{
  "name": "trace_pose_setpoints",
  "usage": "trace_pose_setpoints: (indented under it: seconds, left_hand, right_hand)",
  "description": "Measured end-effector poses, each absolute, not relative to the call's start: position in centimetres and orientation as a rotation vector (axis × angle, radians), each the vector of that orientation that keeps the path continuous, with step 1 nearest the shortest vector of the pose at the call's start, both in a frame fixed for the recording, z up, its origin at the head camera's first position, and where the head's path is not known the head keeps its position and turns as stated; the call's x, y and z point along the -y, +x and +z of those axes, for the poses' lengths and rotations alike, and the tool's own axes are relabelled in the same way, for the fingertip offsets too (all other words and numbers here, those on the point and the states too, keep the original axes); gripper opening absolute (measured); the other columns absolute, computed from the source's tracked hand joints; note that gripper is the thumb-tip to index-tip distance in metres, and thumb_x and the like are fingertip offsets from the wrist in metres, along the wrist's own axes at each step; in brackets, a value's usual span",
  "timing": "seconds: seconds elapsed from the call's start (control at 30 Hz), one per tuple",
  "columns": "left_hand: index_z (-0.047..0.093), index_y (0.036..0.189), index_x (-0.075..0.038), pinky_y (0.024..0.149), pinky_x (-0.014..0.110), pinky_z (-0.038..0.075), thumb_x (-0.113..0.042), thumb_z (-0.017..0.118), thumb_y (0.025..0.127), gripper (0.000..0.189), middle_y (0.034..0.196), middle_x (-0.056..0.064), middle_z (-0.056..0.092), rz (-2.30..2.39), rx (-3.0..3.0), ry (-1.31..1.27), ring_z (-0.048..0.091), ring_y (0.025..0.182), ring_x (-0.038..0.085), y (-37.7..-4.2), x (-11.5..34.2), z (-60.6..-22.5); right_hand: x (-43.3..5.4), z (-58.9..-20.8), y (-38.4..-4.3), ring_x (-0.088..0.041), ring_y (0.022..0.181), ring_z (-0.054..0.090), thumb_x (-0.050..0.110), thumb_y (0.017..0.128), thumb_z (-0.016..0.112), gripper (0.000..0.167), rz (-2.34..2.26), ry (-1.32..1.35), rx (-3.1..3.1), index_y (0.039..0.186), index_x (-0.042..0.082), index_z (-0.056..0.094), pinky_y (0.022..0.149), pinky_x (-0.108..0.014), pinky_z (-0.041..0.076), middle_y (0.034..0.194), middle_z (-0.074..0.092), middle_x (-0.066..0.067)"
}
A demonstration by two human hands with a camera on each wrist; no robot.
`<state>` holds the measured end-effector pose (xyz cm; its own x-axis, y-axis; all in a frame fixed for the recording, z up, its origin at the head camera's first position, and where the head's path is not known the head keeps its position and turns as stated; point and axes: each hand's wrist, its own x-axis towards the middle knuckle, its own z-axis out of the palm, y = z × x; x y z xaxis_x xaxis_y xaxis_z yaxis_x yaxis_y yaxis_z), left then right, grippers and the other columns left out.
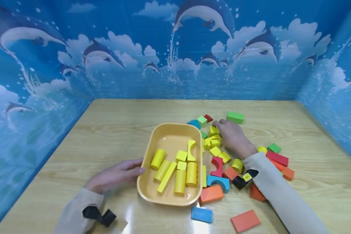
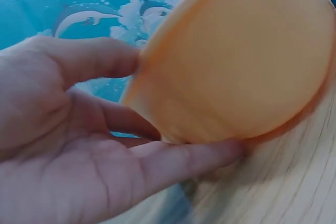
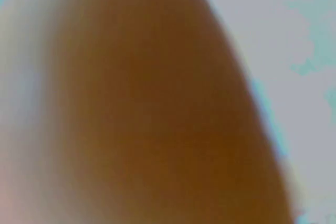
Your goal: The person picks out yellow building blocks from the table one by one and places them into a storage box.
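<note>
Blocks (image 1: 179,182) in yellow are held in the tan tray (image 1: 171,139), just below the middle of the frame. The tray's left side is pinched between the thumb and fingers of the left hand (image 1: 118,176). More yellow blocks (image 1: 214,151) are scattered right of the tray, and the right hand (image 1: 232,135) is held near the top ones. Whether one is gripped cannot be told, since the right wrist view is all blurred. A blue block (image 1: 201,214) is seen at the bottom.

Dolphin-print backdrop (image 1: 175,78) hung at twelve o'clock of the head view, behind wood-grain table (image 1: 120,123). Long green block (image 1: 235,117) lay at three o'clock; flat orange-red block (image 1: 245,221), five o'clock.
</note>
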<state>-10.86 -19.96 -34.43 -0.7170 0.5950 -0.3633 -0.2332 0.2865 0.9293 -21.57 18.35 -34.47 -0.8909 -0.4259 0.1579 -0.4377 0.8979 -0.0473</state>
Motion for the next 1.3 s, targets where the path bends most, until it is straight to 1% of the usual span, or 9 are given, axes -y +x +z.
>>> trace_pose_setpoints:
  seconds: [0.1,0.2,0.33,0.47,0.67,0.8,1.1,1.2,1.3]
  left_hand:
    - [0.016,0.152,0.001,0.097,0.043,0.050,-0.025,0.053,0.100,0.070,0.152,0.028,0.028,1.507,-1.798,0.328,0.054,0.121,0.035,-10.5,20.1,-34.5]
    - [0.015,0.151,0.004,0.101,0.043,0.046,-0.023,0.055,0.099,0.070,0.150,0.028,0.032,1.480,-1.794,0.361,0.054,0.122,0.033,-10.2,19.9,-34.4]
    - [0.016,0.150,0.007,0.109,0.042,0.037,-0.021,0.056,0.099,0.071,0.148,0.027,0.034,1.449,-1.810,0.388,0.046,0.130,0.033,-9.9,19.4,-34.1]
    - [0.014,0.151,0.006,0.111,0.043,0.032,-0.021,0.057,0.098,0.073,0.151,0.026,0.030,1.422,-1.837,0.399,0.037,0.136,0.035,-9.8,18.9,-33.7]
    - [0.009,0.152,0.002,0.113,0.046,0.027,-0.024,0.060,0.097,0.079,0.155,0.024,0.020,1.391,-1.857,0.423,0.028,0.140,0.036,-9.5,18.1,-33.4]
    - [0.011,0.152,0.002,0.112,0.047,0.029,-0.026,0.064,0.094,0.084,0.155,0.024,0.021,1.372,-1.913,0.385,0.028,0.140,0.037,-9.7,17.9,-33.3]
    - [0.013,0.152,0.003,0.110,0.041,0.035,-0.022,0.066,0.092,0.084,0.153,0.024,0.026,1.419,-1.888,0.394,0.032,0.139,0.036,-10.2,18.0,-33.7]
    - [0.015,0.151,0.003,0.109,0.040,0.037,-0.023,0.067,0.092,0.083,0.152,0.025,0.029,1.425,-1.901,0.397,0.035,0.137,0.036,-10.2,18.1,-33.9]
    - [0.022,0.150,0.005,0.106,0.040,0.040,-0.023,0.068,0.091,0.080,0.149,0.025,0.036,1.423,-1.916,0.372,0.041,0.133,0.035,-10.2,18.1,-33.9]
  right_hand:
    - [-17.5,-33.7,-21.0,-0.035,0.089,0.058,-0.006,0.084,0.067,0.044,0.232,0.673,2.808,0.126,-0.001,0.055,0.069,-0.043,0.055,0.103,0.062,-0.019]
    - [-15.7,-32.2,-19.4,-0.035,0.096,0.057,-0.002,0.084,0.070,0.046,0.352,0.735,2.695,0.127,-0.001,0.054,0.074,-0.042,0.055,0.107,0.062,-0.019]
    - [-12.2,-30.6,-15.9,-0.029,0.102,0.057,0.004,0.087,0.070,0.045,0.467,0.969,2.642,0.129,0.001,0.055,0.081,-0.039,0.056,0.112,0.061,-0.013]
    - [-9.1,-31.0,-13.4,-0.024,0.103,0.057,0.008,0.088,0.070,0.043,0.484,1.172,2.658,0.128,0.004,0.056,0.083,-0.034,0.055,0.114,0.061,-0.010]
    - [-7.1,-33.1,-13.4,-0.020,0.099,0.060,0.017,0.088,0.072,0.040,0.468,1.173,2.699,0.124,0.007,0.059,0.085,-0.033,0.053,0.111,0.065,-0.006]
    - [-7.1,-33.7,-13.5,-0.021,0.099,0.060,0.022,0.090,0.070,0.039,0.269,1.132,2.788,0.126,0.011,0.060,0.085,-0.036,0.049,0.111,0.066,-0.005]
    - [-7.2,-33.7,-13.7,-0.025,0.107,0.059,0.015,0.094,0.062,0.037,0.167,1.235,2.893,0.132,0.012,0.060,0.094,-0.043,0.047,0.118,0.065,-0.007]
    - [-7.1,-33.7,-13.8,-0.026,0.112,0.057,0.006,0.092,0.061,0.040,0.235,1.235,2.936,0.131,0.011,0.060,0.098,-0.045,0.045,0.122,0.065,-0.007]
    - [-7.2,-33.7,-14.1,-0.027,0.112,0.057,-0.005,0.084,0.059,0.046,0.366,1.198,2.916,0.128,0.009,0.062,0.099,-0.046,0.044,0.120,0.066,-0.007]
